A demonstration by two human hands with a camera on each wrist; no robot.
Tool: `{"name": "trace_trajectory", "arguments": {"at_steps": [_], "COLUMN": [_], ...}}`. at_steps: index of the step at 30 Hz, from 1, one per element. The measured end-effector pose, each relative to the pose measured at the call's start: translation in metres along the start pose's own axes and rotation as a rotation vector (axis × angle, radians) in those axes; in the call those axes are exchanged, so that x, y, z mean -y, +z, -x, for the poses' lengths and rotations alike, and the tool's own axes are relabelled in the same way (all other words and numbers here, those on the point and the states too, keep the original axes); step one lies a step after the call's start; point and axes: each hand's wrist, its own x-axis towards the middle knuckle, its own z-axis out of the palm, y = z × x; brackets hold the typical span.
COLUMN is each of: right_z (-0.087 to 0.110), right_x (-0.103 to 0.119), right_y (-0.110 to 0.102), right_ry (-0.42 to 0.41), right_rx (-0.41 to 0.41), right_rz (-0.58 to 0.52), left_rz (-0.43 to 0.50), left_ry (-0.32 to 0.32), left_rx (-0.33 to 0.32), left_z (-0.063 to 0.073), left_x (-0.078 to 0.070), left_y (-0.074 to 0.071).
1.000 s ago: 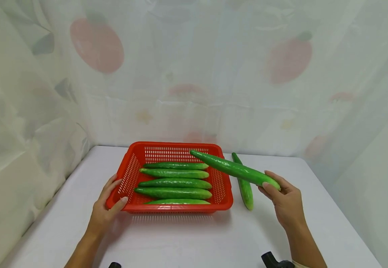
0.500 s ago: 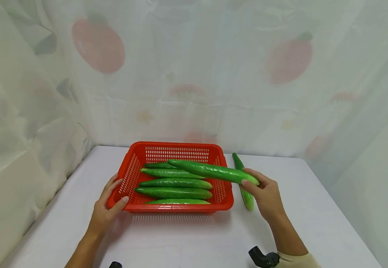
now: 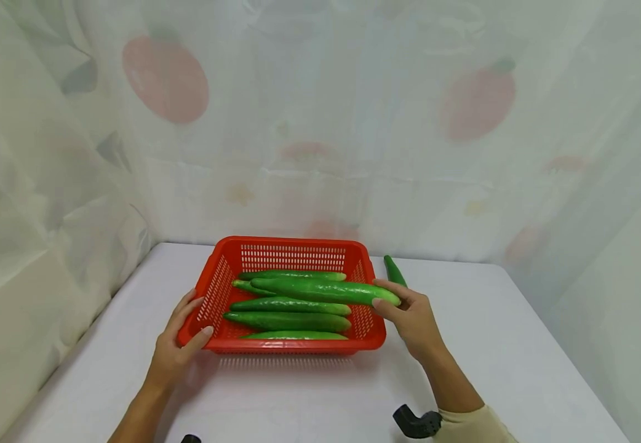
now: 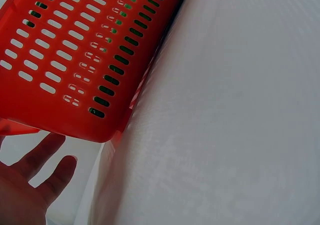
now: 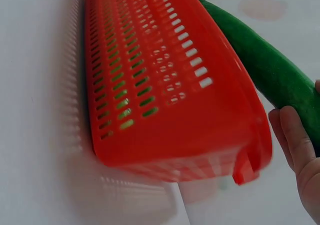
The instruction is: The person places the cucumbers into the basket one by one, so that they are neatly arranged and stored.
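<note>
In the head view, the right hand [image 3: 412, 317] pinches a long green cucumber [image 3: 320, 291] near its paler right end. That cucumber hangs above the red plastic basket [image 3: 293, 346], lying across it, its darker tip to the left. Several other cucumbers [image 3: 287, 320] rest side by side inside. At the basket's front left corner, the left hand [image 3: 168, 354] holds the rim, thumb at the front and fingers along the left side. The right wrist view shows fingers and thumb about the cucumber [image 5: 270, 65], beyond the basket wall [image 5: 200, 135]. Left fingers [image 4: 55, 180] reach under the rim in the left wrist view.
One more cucumber [image 3: 394, 271] lies on the white tabletop [image 3: 298, 400] right of the basket, partly hidden by the right hand. Pale sheeting [image 3: 320, 111] with a fruit print hangs behind the table and on its left.
The right hand has carried its cucumber leftward, from right of the basket to over it, and the cucumber has turned more level. The left hand stays at the basket's corner.
</note>
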Motion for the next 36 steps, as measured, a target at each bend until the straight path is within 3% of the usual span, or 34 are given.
{"name": "trace_trajectory", "arguments": {"at_steps": [9,25,36], "right_z": [-0.007,-0.017,-0.021], "right_x": [0.001,-0.002,-0.006], "right_y": [0.019,0.046,0.052], "right_ry": [0.013,0.025,0.024], "right_rx": [0.062,0.127,0.208], "right_rz": [-0.019,0.132,0.273], "left_rz": [-0.010,-0.025,-0.011], "left_ry": [-0.004,-0.006,-0.007], "left_rx": [0.010,-0.004,0.001], "left_z": [0.000,0.001,0.000], "left_x": [0.001,-0.003,-0.005], "left_y": [0.002,0.000,0.001]}}
